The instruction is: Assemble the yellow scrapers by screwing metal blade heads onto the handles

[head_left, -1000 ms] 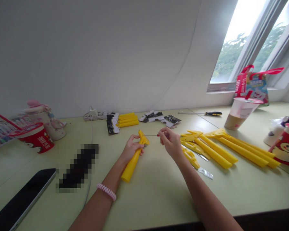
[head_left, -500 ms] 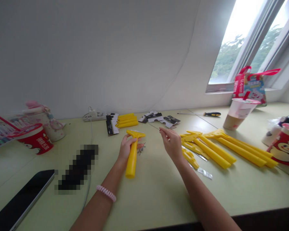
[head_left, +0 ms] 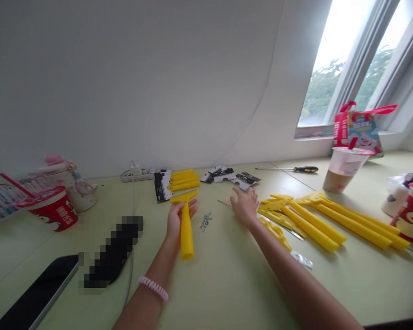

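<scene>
My left hand (head_left: 178,219) is closed around a yellow T-shaped scraper (head_left: 186,229), its wide head toward the wall and its handle end toward me. Just right of that hand lies a small pile of tiny metal screws (head_left: 205,222). My right hand (head_left: 245,205) is over the table with fingers apart, and no object shows in them. From beneath it a thin metal rod (head_left: 223,202) sticks out to the left; its other end is hidden. Beside my right wrist are yellow scraper heads (head_left: 277,233) and long yellow handles (head_left: 311,225).
Yellow handles (head_left: 185,180) and black-and-white cards (head_left: 223,174) lie near the wall. A screwdriver (head_left: 304,169) is farther right. Drink cups (head_left: 346,167) stand on the right, with a red cup (head_left: 60,208) on the left. A tablet (head_left: 37,293) and cable (head_left: 131,270) lie left.
My right hand's fingers have gone from pinched together to spread, and the hand sits lower. My left hand with the scraper has shifted slightly left, uncovering the screws. The thin rod now shows.
</scene>
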Action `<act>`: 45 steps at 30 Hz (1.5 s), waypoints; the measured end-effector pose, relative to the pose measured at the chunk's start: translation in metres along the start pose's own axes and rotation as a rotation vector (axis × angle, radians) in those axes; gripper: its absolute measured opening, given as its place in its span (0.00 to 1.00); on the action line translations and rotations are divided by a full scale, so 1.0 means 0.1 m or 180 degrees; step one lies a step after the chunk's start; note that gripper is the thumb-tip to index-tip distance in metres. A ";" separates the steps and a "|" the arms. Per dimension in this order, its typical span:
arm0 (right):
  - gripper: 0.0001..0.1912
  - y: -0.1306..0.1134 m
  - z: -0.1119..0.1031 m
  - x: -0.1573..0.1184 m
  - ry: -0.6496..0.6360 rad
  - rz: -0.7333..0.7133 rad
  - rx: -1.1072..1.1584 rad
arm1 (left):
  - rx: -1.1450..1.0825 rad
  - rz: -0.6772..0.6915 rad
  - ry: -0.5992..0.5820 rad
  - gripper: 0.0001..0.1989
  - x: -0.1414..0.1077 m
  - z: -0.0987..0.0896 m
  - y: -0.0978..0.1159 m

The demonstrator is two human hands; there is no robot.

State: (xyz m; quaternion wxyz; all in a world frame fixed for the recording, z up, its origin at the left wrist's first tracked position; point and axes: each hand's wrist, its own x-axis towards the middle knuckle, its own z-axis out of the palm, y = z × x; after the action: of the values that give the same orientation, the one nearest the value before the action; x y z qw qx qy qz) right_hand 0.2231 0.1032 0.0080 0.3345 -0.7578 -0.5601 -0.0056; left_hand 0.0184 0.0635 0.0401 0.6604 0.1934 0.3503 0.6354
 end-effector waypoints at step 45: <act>0.14 -0.04 -0.45 -0.54 -0.1396 -0.0132 0.4834 | -0.0695 0.0911 -0.0353 0.03 -0.20 0.05 -0.31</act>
State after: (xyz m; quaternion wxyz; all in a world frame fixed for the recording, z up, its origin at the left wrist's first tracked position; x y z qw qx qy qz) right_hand 0.2157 0.0348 0.0240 0.6421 -0.2954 -0.4779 0.5215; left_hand 0.0453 0.0412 0.0262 0.5987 0.2033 0.2113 0.7454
